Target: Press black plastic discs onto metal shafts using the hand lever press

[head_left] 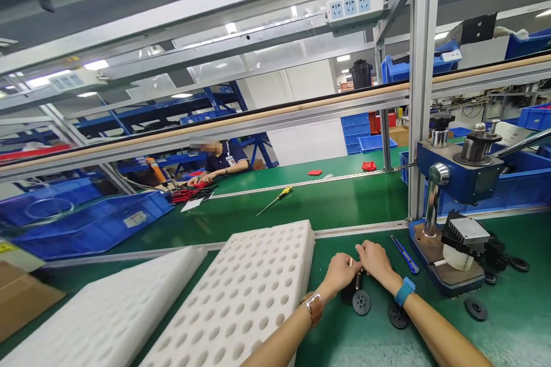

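Observation:
My left hand (341,273) and my right hand (375,260) meet above the green bench, fingertips pinched together. What they pinch is small and mostly hidden by the fingers. Just beneath them is a short dark cylinder (358,281); I cannot tell whether it is held. A black disc with small holes (361,302) sits right below, near my left hand. Another black disc (398,316) lies under my right wrist. A blue utility knife (404,254) rests to the right of my right hand.
A white foam tray with rows of holes (253,292) lies left of my hands, beside another white foam block (107,304). At right stands a blue hand press (458,169) with black parts around its base. A yellow screwdriver (284,192) and a co-worker (226,160) are farther back.

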A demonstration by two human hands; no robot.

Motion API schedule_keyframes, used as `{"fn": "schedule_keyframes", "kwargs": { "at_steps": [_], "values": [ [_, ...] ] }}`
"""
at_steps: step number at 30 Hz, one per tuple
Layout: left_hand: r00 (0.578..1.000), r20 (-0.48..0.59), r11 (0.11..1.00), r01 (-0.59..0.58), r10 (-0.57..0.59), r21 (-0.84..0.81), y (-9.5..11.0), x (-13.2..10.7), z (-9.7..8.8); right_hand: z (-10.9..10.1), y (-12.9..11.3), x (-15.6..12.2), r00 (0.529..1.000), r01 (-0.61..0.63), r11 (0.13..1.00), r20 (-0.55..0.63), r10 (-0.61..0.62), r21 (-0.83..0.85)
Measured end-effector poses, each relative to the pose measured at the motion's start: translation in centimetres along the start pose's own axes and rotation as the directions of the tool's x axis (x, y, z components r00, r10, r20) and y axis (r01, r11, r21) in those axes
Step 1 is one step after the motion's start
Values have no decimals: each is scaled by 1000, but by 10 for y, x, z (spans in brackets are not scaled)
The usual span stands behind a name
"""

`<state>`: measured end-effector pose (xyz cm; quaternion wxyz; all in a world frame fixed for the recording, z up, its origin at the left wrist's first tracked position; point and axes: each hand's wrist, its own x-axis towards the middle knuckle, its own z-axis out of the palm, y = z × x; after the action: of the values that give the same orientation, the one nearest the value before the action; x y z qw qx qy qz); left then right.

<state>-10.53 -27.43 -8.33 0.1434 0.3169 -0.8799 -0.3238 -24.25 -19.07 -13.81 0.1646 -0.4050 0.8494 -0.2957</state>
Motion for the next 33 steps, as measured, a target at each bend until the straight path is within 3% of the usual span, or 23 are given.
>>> {"fn": "schedule_keyframes", "kwargs": {
  "at_steps": [4,9,14,16,18,20,22,24,27,33],
  "values": [
    [993,70,995,90,-93,48,-4,-3,8,-8,-6,-5,998,66,987,32,-62,-148],
    [972,80,969,212,-223,125,-13,-1,-3,-19,-13,-9,982,142,975,152,-116,-173],
    [935,158,935,281,-317,215,-19,-29,-16,-37,-37,-21,953,195,969,262,-151,-150],
    [905,216,918,312,-366,246,-21,-50,-15,-42,-51,-33,914,230,964,369,-167,-132],
    [883,246,903,332,-400,274,-21,-68,-11,-41,-63,-49,836,249,961,527,-152,-117],
    [886,247,900,317,-394,299,-19,-81,-9,-35,-73,-65,733,253,960,672,-109,-121],
    [905,227,906,279,-359,319,-17,-86,-11,-28,-79,-77,670,254,956,740,-63,-148],
    [917,215,912,258,-335,320,-15,-86,-15,-23,-80,-82,673,241,952,740,-23,-189],
    [920,230,930,256,-318,265,-12,-84,-16,-24,-75,-79,717,204,949,696,24,-242],
    [934,228,959,254,-276,123,1,-81,2,-37,-58,-59,772,219,916,633,49,-337]
  ]
}}
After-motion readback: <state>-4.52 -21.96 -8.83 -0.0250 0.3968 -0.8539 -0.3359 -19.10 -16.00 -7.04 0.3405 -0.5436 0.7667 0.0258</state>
